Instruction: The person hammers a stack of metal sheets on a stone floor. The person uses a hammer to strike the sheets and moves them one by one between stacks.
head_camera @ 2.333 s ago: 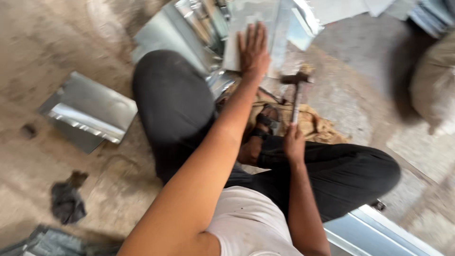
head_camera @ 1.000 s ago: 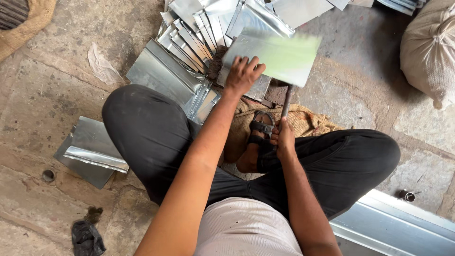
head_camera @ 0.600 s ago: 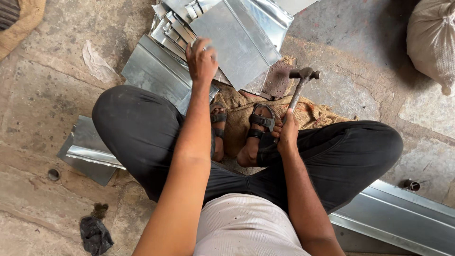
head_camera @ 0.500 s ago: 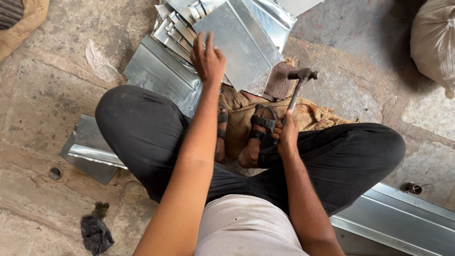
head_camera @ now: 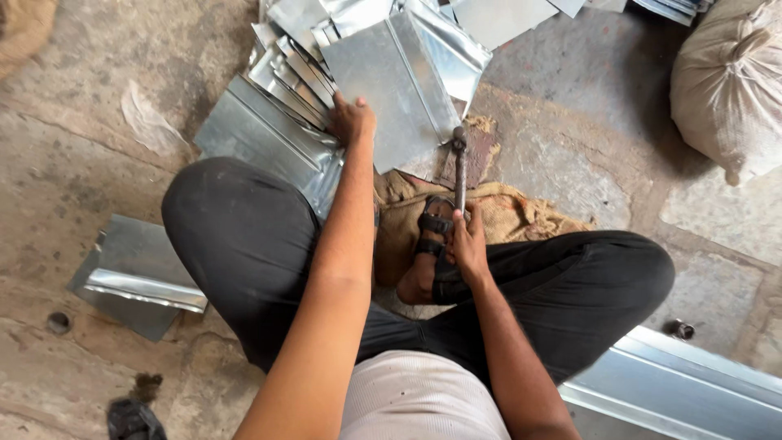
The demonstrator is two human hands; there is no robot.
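Left hand [head_camera: 352, 121] on metal sheet [head_camera: 391, 85] (stack [head_camera: 277, 130] beside); right hand [head_camera: 468, 244] grips hammer [head_camera: 460, 167].

Galvanised metal sheet [head_camera: 391, 90]: flat, grey, shiny, folded edge along its right side, lying tilted atop a fanned pile of like sheets. Hammer [head_camera: 460, 167]: slim handle, dark metal head pointing upward, held upright

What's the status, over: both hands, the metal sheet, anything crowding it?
Left hand gripping the metal sheet at its edge. Right hand shut on the hammer, head raised. Stacked sheets crowd the left side.
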